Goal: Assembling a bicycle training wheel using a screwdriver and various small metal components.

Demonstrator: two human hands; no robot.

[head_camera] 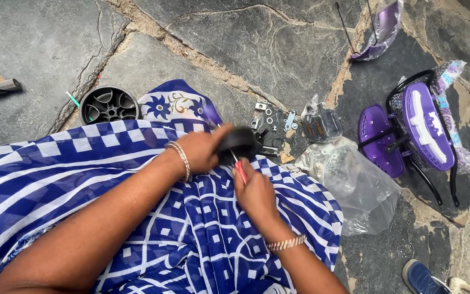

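over the blue checked cloth [137,218] on my lap, my left hand [202,149] grips a small black wheel [239,142] while my right hand [254,190], fingers closed on a red-handled screwdriver [240,171], seems mid-fastening; steady turning needed.

Matt black plastic wheel [239,142], printed cloth [137,218], rough stone floor [246,43]

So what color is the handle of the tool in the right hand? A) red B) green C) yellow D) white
A: the right hand grips a thin tool with a red handle, its tip set against the small black wheel that the left hand holds.
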